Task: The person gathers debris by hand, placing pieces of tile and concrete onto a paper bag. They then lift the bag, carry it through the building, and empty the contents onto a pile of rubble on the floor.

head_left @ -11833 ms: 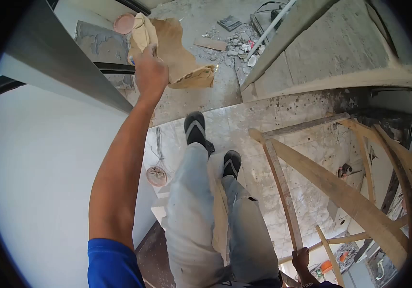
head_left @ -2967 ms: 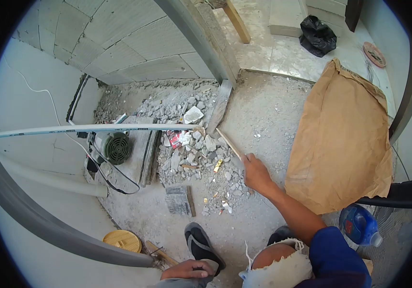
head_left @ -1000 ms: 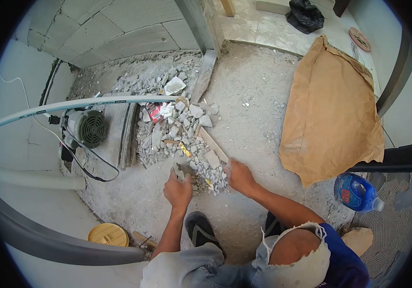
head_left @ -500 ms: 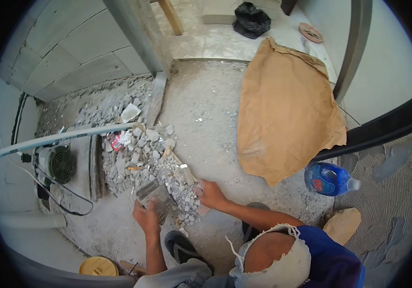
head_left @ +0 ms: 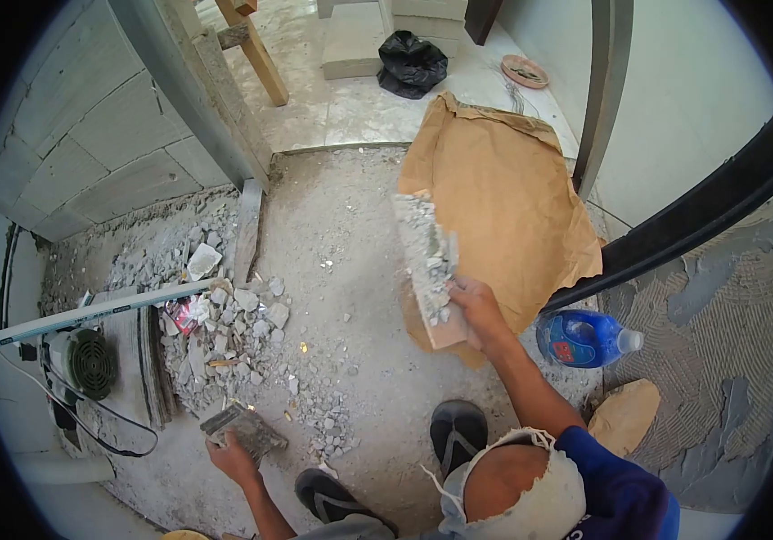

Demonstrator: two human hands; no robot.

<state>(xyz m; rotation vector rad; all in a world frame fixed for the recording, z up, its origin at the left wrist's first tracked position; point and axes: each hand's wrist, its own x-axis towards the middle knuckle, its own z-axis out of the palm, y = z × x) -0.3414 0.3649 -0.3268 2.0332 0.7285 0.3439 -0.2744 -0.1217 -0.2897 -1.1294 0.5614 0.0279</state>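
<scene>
My right hand (head_left: 478,310) grips the edge of a flat board (head_left: 448,335) loaded with grey rubble (head_left: 427,252). The board is over the lower left part of a large brown paper sack (head_left: 503,180). Down at the left, my left hand (head_left: 233,457) holds a dusty flat trowel-like tool (head_left: 256,430) just above the floor. Near it lies a heap of broken rubble (head_left: 242,333), with finer bits scattered toward my feet.
A blue bottle (head_left: 584,339) lies right of the sack. A green machine (head_left: 88,363) with a cord and a long pale bar (head_left: 89,312) are at the left. A black plastic bag (head_left: 412,65) sits beyond the sack. Metal posts stand on both sides.
My right hand has lifted the board with rubble from beside the heap and carried it right, over the sack. My left hand has moved down and left with its tool. The view has shifted.
</scene>
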